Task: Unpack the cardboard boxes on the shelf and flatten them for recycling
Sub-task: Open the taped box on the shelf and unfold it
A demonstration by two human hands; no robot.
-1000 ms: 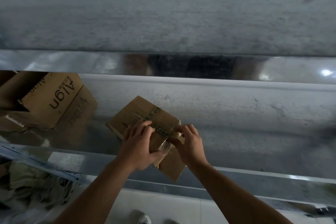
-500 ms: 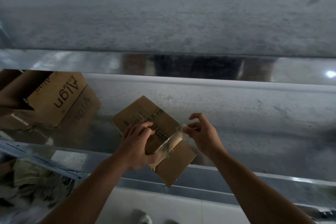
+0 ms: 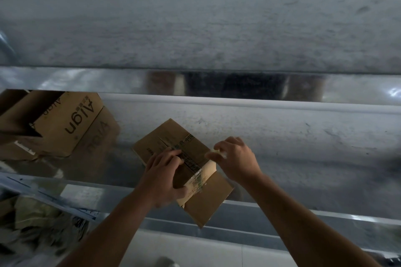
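Head camera looks down on a shiny metal shelf [image 3: 314, 182] set against a grey wall [image 3: 217, 34]. At the shelf's far left corner sits a large box [image 3: 63, 123] of brown cardboard, printed "Align", with the lettering upside down from here and a dark flap raised on its left side. Below the front edge on the left lies a blurred heap of crumpled paper [image 3: 32, 217].

Near the middle of the front edge lies the small box [image 3: 173, 143], low and flat. Its long axis runs on a diagonal from far-left to near-right, and its near end points toward the person and juts out past the shelf's front edge. The left hand [image 3: 162, 178] grips it from above – fingers curled together over the printed top, thumb hooked round the near side beside a clear tape strip [image 3: 198, 178].

Just right of the box, the right hand [image 3: 236, 158] hovers above its right edge – thumb and fingertips pinching a pale scrap of tape [image 3: 214, 152]. Whether that scrap joins the strip on the box, I cannot tell.
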